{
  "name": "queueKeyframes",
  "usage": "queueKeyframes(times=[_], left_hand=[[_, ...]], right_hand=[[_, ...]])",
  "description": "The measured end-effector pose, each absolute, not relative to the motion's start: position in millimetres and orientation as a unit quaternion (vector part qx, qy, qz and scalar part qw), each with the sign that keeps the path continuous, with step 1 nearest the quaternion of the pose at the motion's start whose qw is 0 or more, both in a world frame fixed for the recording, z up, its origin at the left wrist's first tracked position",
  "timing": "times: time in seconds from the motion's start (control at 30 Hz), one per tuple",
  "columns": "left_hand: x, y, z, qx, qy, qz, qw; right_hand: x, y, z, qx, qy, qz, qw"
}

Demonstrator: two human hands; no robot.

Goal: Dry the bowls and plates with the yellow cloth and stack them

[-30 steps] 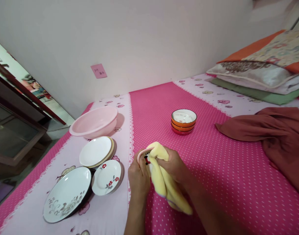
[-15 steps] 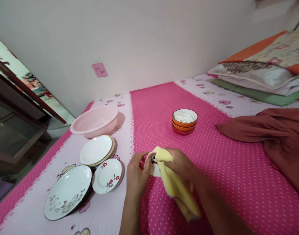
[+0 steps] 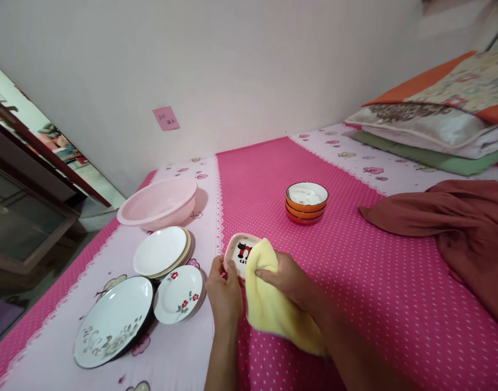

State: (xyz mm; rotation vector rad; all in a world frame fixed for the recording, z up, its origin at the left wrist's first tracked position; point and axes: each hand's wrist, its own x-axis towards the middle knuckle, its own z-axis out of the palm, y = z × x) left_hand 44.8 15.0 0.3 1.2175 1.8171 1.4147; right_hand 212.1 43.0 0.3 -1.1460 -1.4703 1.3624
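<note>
A small pink-rimmed dish [image 3: 237, 251] with a black and red cat picture is tilted toward me above the pink dotted bedcover [image 3: 252, 179]. My left hand [image 3: 224, 288] grips its left edge, thumb over the rim. Bunched in my right hand [image 3: 287, 279] is a yellow cloth [image 3: 269, 309], pressed against the dish's right side and covering part of it. The cloth's loose end hangs down below my right wrist. Beyond the hands stands a stack of orange and red bowls [image 3: 306, 202] with white insides.
To the left lie a flowered small plate [image 3: 177, 296], a pile of white plates [image 3: 161, 251] and a large dark-rimmed plate [image 3: 114, 320]. Behind them sits a pink basin [image 3: 159, 203]. A reddish-brown cloth [image 3: 444, 217] lies at right, with pillows [image 3: 440, 122] stacked beyond it.
The dish has turned its inner face toward me, so the cat picture now shows, and it has moved slightly left and up. The yellow cloth now spreads over the dish's right side.
</note>
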Motion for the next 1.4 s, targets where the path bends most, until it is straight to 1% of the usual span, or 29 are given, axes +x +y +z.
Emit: queueKeyframes(times=[0.07,0.2,0.27,0.33,0.4,0.5,0.53,0.57,0.6,0.67,0.77,0.83,0.9,1.0,1.13,1.23,1.33,1.4], left_hand=[[42,16,1,0.429,0.66,0.541,0.296],[41,18,3,0.418,0.621,0.55,0.37],[43,19,2,0.43,0.612,0.54,0.386],[44,19,-1,0.432,0.616,0.541,0.376],[42,19,-5,0.418,0.631,0.552,0.35],[35,19,-8,0.396,0.651,0.558,0.329],[32,20,-9,0.388,0.653,0.56,0.331],[29,20,-8,0.381,0.653,0.563,0.334],[27,20,-8,0.373,0.653,0.564,0.341],[26,21,-7,0.364,0.645,0.563,0.366],[35,22,-5,0.372,0.614,0.546,0.433],[44,22,-4,0.388,0.583,0.525,0.484],[52,19,-2,0.403,0.556,0.502,0.525],[54,15,0,0.437,0.518,0.474,0.562],[54,12,3,0.478,0.471,0.44,0.596],[60,12,4,0.458,0.482,0.478,0.574],[65,13,3,0.423,0.511,0.533,0.525],[65,15,1,0.405,0.529,0.561,0.491]], right_hand=[[205,41,-4,-0.451,-0.559,0.56,0.413],[204,45,-11,-0.48,-0.55,0.523,0.44],[208,48,-12,-0.48,-0.553,0.516,0.445],[213,48,-9,-0.466,-0.55,0.533,0.443],[221,44,-4,-0.424,-0.548,0.592,0.411],[236,41,4,-0.333,-0.572,0.692,0.29],[241,42,6,-0.328,-0.581,0.695,0.267],[245,43,6,-0.343,-0.588,0.681,0.269],[248,46,6,-0.373,-0.584,0.657,0.298],[250,51,4,-0.424,-0.54,0.61,0.395],[241,56,0,-0.401,-0.441,0.616,0.514],[233,55,0,-0.371,-0.401,0.632,0.55],[226,51,3,-0.357,-0.387,0.641,0.559],[224,47,8,-0.345,-0.362,0.672,0.546],[229,47,6,-0.302,-0.343,0.734,0.503],[225,49,0,-0.263,-0.316,0.785,0.464],[212,49,-7,-0.25,-0.276,0.832,0.411],[202,48,-12,-0.254,-0.265,0.841,0.396]])
